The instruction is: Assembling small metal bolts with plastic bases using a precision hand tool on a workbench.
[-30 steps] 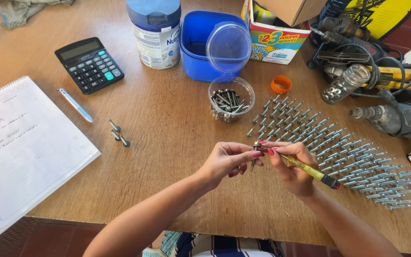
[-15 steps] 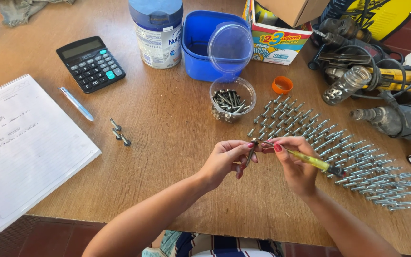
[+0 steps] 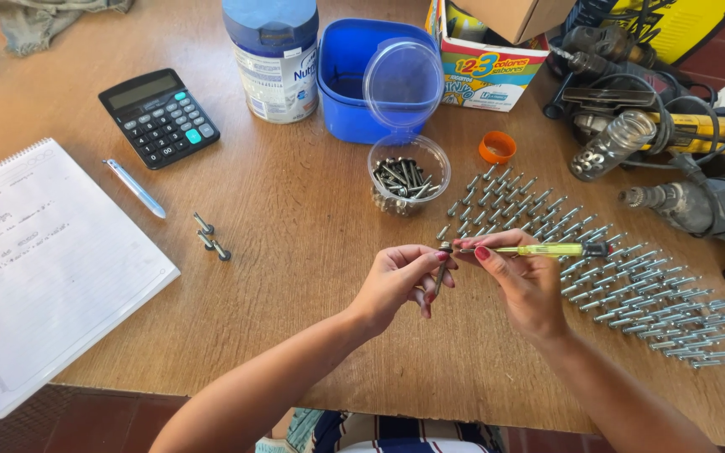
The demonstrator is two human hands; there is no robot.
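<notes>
My left hand pinches a single metal screw, head up, above the wooden table. My right hand grips a small screwdriver with a clear yellow handle, its tip set against the screw's head. Both hands meet near the table's front middle. Just right of them, several screws lie in neat rows. Beyond the hands stands a clear round tub with loose screws in it.
A notebook, a pen and a calculator lie at the left, with two loose screws nearby. At the back stand a tin, a blue tub, a cardboard box and an orange cap. Power drills fill the right.
The screwdriver has swung from slanting down to the right to nearly level. Both hands have shifted slightly to the right with the screw.
</notes>
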